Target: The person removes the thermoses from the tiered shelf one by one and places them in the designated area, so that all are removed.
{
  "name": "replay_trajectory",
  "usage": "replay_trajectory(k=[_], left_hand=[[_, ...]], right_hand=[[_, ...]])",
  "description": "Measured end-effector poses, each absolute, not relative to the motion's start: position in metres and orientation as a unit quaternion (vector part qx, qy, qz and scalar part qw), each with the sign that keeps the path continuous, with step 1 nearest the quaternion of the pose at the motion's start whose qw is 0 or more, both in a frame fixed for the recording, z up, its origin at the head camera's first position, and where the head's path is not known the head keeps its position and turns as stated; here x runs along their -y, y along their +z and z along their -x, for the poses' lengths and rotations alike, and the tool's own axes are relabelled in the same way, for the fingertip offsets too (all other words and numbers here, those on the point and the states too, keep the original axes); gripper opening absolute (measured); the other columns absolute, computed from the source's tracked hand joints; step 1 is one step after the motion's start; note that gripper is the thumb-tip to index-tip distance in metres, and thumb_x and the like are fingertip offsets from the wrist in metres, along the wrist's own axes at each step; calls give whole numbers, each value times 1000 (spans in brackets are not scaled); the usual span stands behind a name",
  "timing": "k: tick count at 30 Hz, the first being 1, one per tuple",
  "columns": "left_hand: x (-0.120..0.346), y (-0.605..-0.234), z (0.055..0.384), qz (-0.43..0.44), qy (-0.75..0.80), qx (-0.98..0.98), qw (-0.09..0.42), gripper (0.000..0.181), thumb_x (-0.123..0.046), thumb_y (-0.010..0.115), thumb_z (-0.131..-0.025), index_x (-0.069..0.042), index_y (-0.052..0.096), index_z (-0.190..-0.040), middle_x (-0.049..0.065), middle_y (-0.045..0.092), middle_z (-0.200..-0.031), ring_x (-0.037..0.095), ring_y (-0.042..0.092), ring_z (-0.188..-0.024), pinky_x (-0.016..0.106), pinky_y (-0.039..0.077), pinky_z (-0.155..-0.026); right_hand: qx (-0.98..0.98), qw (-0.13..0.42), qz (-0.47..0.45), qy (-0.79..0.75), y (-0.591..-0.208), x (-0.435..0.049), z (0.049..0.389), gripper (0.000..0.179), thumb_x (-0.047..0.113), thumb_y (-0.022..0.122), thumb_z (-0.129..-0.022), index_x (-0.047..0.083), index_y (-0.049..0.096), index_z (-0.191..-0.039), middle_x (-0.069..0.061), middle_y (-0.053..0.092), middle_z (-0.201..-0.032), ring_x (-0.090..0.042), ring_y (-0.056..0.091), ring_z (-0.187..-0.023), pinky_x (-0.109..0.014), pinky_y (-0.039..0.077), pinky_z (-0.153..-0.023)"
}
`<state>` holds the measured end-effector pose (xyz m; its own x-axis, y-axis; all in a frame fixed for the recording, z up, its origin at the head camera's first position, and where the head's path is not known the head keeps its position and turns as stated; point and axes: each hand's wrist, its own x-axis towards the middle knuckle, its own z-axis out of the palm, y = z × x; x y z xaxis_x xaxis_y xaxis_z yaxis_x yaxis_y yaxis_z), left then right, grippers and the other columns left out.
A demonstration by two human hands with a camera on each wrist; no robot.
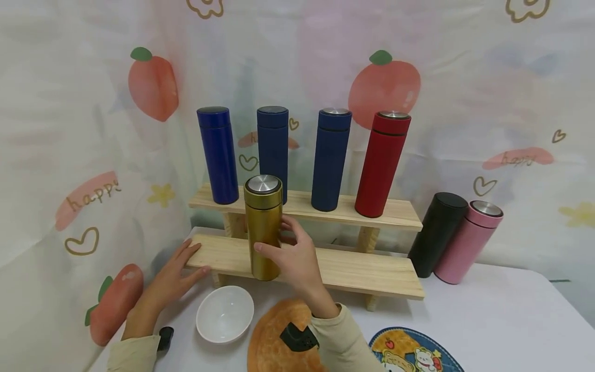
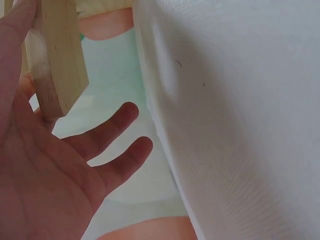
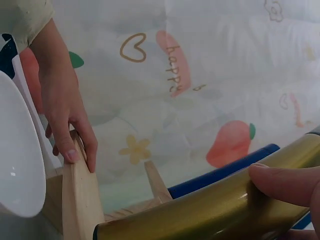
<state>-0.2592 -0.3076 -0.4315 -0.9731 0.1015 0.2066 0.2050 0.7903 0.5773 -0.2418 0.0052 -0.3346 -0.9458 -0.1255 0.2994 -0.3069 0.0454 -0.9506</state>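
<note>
A gold thermos flask (image 1: 263,227) with a silver-topped lid stands nearly upright in front of the two-tier wooden rack (image 1: 367,268), overlapping its lower shelf in the head view. My right hand (image 1: 299,261) grips the flask's right side, thumb across the front and fingers round behind. In the right wrist view the gold flask (image 3: 215,207) lies slantwise under the thumb. My left hand (image 1: 169,281) holds the left end of the lower shelf, thumb at its front edge. In the left wrist view two fingers (image 2: 122,170) stretch free below the board end (image 2: 60,65).
Two blue flasks (image 1: 273,150), (image 1: 331,160), a brighter blue one (image 1: 218,155) and a red flask (image 1: 383,165) line the upper shelf. Black (image 1: 437,235) and pink flasks (image 1: 469,243) lean at right. A white bowl (image 1: 225,315) and round mats (image 1: 279,336) lie in front.
</note>
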Motion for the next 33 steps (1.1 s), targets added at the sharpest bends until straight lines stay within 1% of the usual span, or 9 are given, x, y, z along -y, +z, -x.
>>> replay_trajectory(k=[10, 17, 22, 27, 33], left_hand=[[309, -433, 258, 75, -309, 945, 72, 83, -50, 71, -102, -3, 38, -162, 31, 18, -172, 61, 27, -150, 79, 30, -113], [309, -433, 260, 77, -298, 949, 70, 84, -51, 70, -102, -4, 36, -163, 32, 18, -171, 62, 27, -150, 80, 31, -111], [310, -433, 261, 82, -299, 948, 74, 84, -50, 71, -102, -4, 37, -163, 32, 19, -171, 62, 28, -149, 80, 31, -111], [311, -432, 261, 91, -305, 945, 82, 81, -46, 72, -102, -3, 38, -162, 32, 20, -170, 62, 28, -149, 80, 31, -112], [309, -430, 260, 84, -300, 948, 72, 83, -48, 72, -102, -3, 37, -162, 33, 19, -170, 63, 28, -149, 81, 31, -111]], right_hand=[[728, 79, -156, 663, -332, -36, 231, 69, 18, 87, -88, 10, 60, -150, -12, 61, -145, -36, 58, -129, -57, 53, -103], [733, 68, -139, 662, -327, -64, 226, 72, 21, 87, -88, 11, 58, -153, -9, 60, -148, -36, 58, -129, -57, 55, -99], [745, 66, -132, 651, -323, -82, 224, 74, 21, 87, -89, 10, 55, -155, -9, 57, -152, -37, 56, -133, -58, 54, -102], [751, 75, -121, 645, -322, -98, 222, 74, 20, 87, -89, 10, 55, -155, -9, 56, -153, -37, 56, -133, -58, 52, -104], [761, 72, -103, 636, -321, -115, 219, 76, 21, 86, -90, 10, 52, -157, -11, 53, -156, -38, 54, -138, -63, 48, -108]])
